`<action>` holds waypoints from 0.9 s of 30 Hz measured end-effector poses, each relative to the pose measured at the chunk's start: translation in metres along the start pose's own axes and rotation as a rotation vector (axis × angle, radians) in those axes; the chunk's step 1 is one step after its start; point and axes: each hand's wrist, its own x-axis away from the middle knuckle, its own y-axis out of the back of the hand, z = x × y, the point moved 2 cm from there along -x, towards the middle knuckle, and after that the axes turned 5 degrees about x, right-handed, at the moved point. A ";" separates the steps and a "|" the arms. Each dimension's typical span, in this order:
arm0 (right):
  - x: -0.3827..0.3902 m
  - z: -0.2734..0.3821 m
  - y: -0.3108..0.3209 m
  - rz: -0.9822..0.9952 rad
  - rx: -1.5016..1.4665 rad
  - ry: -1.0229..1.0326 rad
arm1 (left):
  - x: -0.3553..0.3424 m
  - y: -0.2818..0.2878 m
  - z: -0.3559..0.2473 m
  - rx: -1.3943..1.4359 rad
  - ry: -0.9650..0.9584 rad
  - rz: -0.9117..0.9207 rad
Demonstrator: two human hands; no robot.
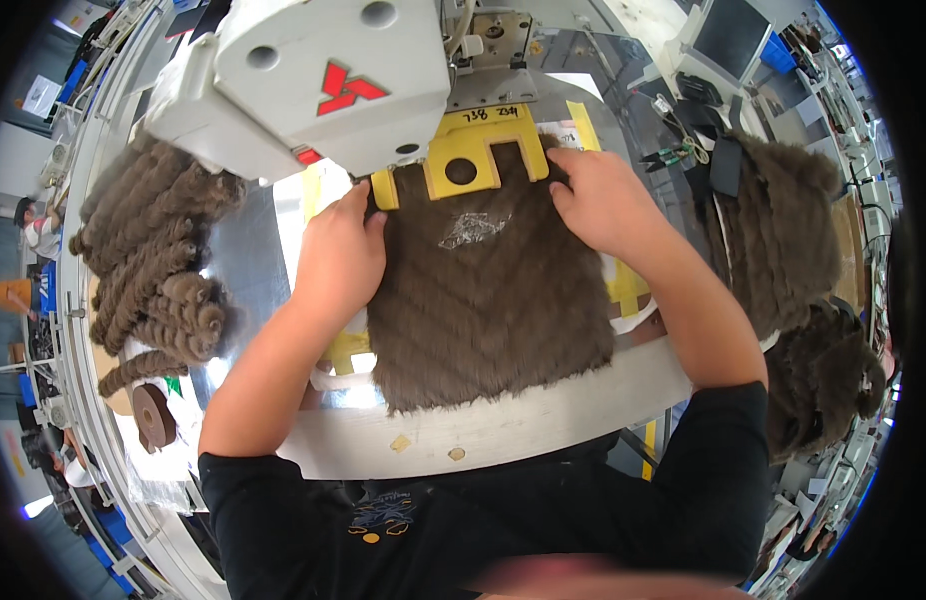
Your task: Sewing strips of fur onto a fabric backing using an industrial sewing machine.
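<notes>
A rectangular brown fur piece (483, 320) lies on the machine bed, with a shiny clear patch (475, 230) on its upper part. A yellow notched clamp plate (513, 130) rests over its far edge, beneath the white sewing machine head (333, 90). My left hand (338, 245) touches the fur's upper left edge by the plate's left prong, index finger and thumb apart. At the upper right corner lies my right hand (603, 200), its index finger stretched toward the plate and its thumb lower on the edge. The other fingers of both hands are mostly hidden.
Rolled brown fur strips (163, 250) are heaped on the left, near a brown tape roll (153, 415). More fur pieces (783, 230) hang on the right, with a dark fur bundle (823, 380) below them. A white curved table edge (503, 430) runs before me.
</notes>
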 end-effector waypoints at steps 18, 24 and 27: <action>0.001 -0.006 -0.008 0.018 0.026 0.049 | -0.005 0.005 0.006 0.038 -0.014 0.132; 0.000 -0.009 -0.011 0.003 -0.056 0.062 | -0.001 0.005 0.006 0.005 -0.045 0.068; -0.004 -0.008 -0.015 -0.012 -0.130 0.072 | -0.001 0.003 0.009 0.022 -0.064 0.045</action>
